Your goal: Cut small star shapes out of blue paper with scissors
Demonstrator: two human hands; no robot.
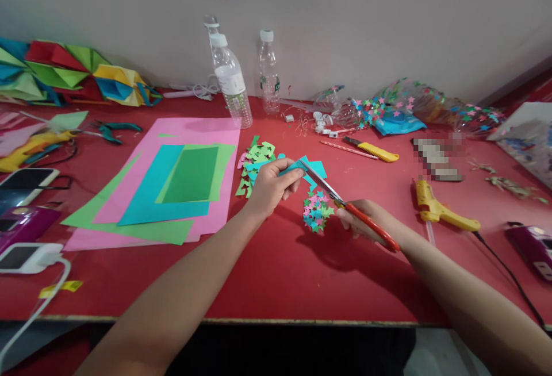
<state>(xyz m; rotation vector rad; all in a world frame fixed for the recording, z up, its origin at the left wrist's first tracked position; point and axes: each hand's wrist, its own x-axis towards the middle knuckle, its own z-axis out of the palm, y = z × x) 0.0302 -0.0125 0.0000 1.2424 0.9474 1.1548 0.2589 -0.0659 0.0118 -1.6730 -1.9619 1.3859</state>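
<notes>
My left hand [272, 185] pinches a small piece of blue paper [294, 167] between thumb and fingers. Red-handled scissors [364, 221] are gripped in my right hand [366, 219], and their blades reach up-left to the held paper. Just below the blades lies a small heap of paper stars [318, 213] in pink, blue and green. Light green paper scraps [259, 157] with cut-out edges are piled beside my left hand, partly hidden by it. Another blue paper piece [317, 170] rests behind the scissor blades.
Stacked coloured sheets [146, 192] cover the left of the red table [276, 290]. Plastic bottles [269, 80] stand near the wall. A yellow cutter [377, 150], a pencil [348, 150] and a yellow glue gun [440, 209] with a cord lie on the right. Teal pliers [114, 130] sit back left.
</notes>
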